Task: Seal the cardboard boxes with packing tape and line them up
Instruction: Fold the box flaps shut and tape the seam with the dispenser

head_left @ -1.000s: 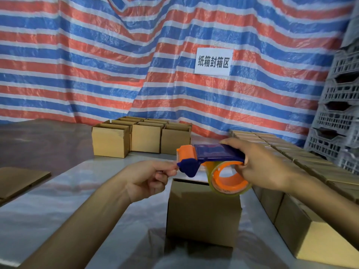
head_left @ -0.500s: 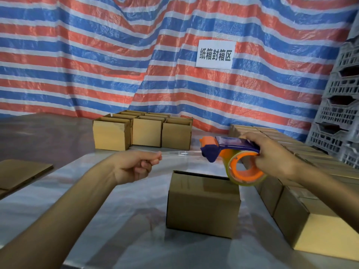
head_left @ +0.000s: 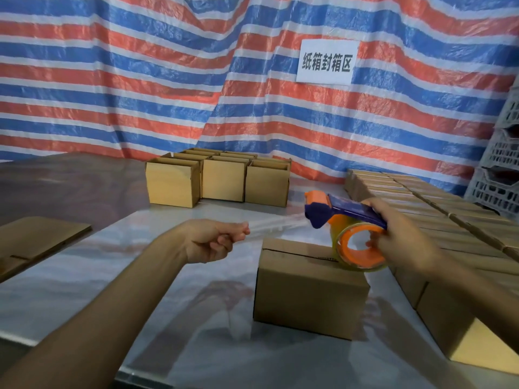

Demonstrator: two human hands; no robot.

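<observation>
A brown cardboard box (head_left: 306, 290) stands on the table in front of me, its top flaps folded down with a visible seam. My right hand (head_left: 401, 237) grips a blue and orange tape dispenser (head_left: 345, 220) holding a clear roll, just above the box's right top edge. My left hand (head_left: 213, 240) pinches the free end of the clear tape strip (head_left: 278, 224), which stretches from the dispenser leftwards, above and left of the box.
Open-topped boxes (head_left: 222, 183) stand in a block at the back centre. A long row of closed boxes (head_left: 438, 217) runs along the right side. Flat cardboard (head_left: 36, 240) lies at the left. White plastic crates (head_left: 502, 164) stack at the far right. A striped tarp hangs behind.
My hands have drawn apart, pulling out a longer strip of tape. The dispenser has moved right and lower, down to the box's top right edge.
</observation>
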